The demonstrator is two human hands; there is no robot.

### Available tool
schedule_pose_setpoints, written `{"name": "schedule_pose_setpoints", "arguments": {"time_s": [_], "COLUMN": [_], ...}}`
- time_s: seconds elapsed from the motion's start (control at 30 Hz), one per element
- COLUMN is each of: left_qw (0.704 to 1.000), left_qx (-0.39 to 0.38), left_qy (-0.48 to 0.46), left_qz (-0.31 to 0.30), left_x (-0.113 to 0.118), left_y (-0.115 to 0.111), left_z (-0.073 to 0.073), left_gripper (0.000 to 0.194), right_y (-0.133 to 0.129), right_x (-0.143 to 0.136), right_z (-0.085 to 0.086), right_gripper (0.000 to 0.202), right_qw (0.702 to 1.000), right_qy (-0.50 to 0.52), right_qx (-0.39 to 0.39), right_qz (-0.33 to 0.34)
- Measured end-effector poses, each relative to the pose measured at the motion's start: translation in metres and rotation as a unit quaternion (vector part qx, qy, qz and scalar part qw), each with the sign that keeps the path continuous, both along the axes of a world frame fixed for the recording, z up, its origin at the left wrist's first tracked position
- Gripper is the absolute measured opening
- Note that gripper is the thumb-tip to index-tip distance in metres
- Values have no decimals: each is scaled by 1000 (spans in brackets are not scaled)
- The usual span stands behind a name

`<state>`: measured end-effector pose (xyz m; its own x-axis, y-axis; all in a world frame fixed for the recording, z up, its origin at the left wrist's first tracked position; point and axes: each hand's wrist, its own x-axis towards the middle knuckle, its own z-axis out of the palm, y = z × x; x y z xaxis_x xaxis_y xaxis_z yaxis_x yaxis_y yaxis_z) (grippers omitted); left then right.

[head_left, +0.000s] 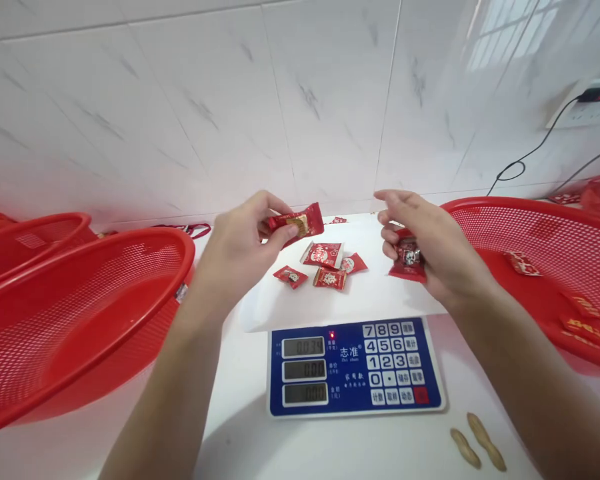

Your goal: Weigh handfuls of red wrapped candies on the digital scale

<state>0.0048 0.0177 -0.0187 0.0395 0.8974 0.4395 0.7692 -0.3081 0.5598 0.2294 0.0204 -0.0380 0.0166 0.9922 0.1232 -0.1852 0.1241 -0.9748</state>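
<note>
My left hand (253, 243) is closed on a red snack packet (305, 223) with a gold-brown patch, held above the scale's white pan (280, 308). To the right, my right hand (415, 233) has its lower fingers curled round a dark red wrapped sweet (409, 257), while the index finger points out. Between my hands, several small red packets lie in a loose group on the pan, among them a larger red packet (323, 254) and a smaller one (290, 275). The blue scale panel (350, 370) faces me, its top display showing what looks like 0.034.
A large red basket (105, 320) stands at the left, with another red basket (30, 237) behind it. The red basket (555, 220) on the right holds several packets. Two peanuts (480, 443) lie at the front right. A black cable (540, 143) runs along the tiled wall.
</note>
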Motion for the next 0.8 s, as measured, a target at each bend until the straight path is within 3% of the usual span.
{"name": "schedule_pose_setpoints", "arguments": {"time_s": [0.1, 0.2, 0.27, 0.37, 0.5, 0.63, 0.73, 0.8], "left_qw": [994, 991, 991, 967, 966, 965, 972, 973], "left_qx": [-72, -31, -15, -63, -25, 25, 46, 56], "left_qy": [84, 127, 86, 13, -42, -88, -75, -75], "left_qz": [-10, -19, -102, -245, -254, -248, -220, -211], "left_x": [3, 16, 29, 48, 57, 47, 39, 35], "left_y": [5, -3, -15, -33, -37, -26, -21, -20], "left_z": [-9, -12, -12, -12, -13, -11, -8, -6], "left_gripper": [16, 24, 30, 48, 20, 18, 18, 16], "right_y": [-1, -5, -8, -14, -21, -18, -13, -12], "right_x": [0, -3, -6, -12, -17, -17, -10, -4], "right_z": [5, 8, 9, 9, 8, 3, -1, -1], "right_gripper": [27, 24, 32, 36, 37, 13, 21, 27], "right_qw": [993, 982, 978, 973, 969, 979, 984, 983], "right_qy": [111, 171, 192, 212, 221, 167, 54, -54], "right_qx": [-35, -53, -64, -91, -106, -35, 42, 88], "right_qz": [-28, -56, -56, -26, 33, 111, 162, 152]}}
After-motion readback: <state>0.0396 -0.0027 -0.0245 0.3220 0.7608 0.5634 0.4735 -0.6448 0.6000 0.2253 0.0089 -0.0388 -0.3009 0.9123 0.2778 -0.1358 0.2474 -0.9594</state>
